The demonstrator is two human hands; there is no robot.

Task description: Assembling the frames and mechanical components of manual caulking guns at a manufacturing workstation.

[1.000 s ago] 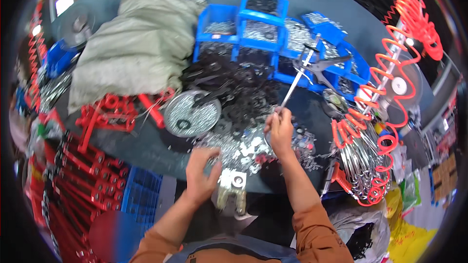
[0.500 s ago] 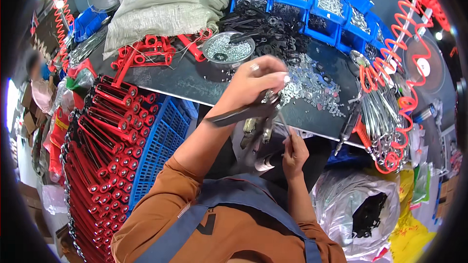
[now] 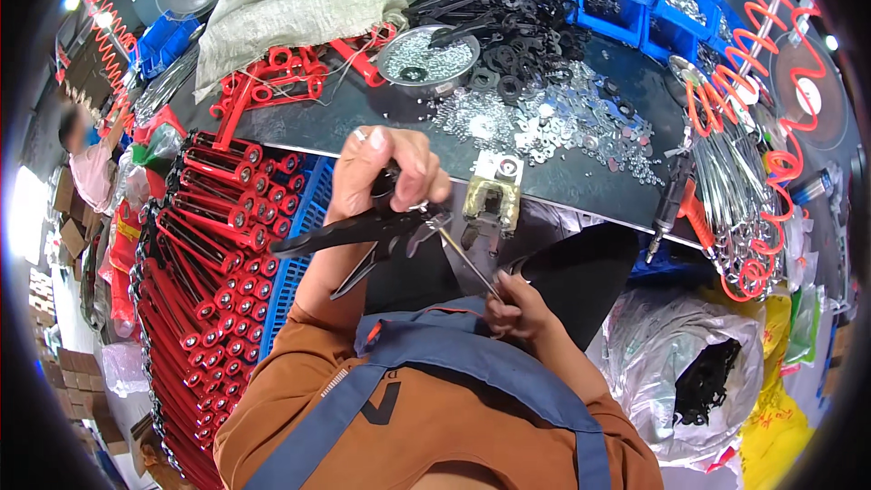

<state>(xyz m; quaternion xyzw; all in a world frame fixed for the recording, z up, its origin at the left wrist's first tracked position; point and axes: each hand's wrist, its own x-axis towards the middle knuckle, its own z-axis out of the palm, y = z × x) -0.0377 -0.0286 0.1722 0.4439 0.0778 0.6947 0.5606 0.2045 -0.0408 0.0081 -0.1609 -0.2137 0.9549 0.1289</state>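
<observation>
A: Far left, what do we log?
B: Red tubular parts [image 3: 240,254], stacked beside a blue crate [image 3: 288,274].
A: Left hand [image 3: 390,168]?
B: We see it clamped on a black-handled assembly [image 3: 336,234], held just before the table [image 3: 336,118]'s near edge.
A: Next?
B: A thin metal rod [image 3: 469,261], slanting from the assembly to the right hand [image 3: 517,307], fingers pinched on it.
A: Farther right?
B: We note a slim grey driver [image 3: 670,209].
</observation>
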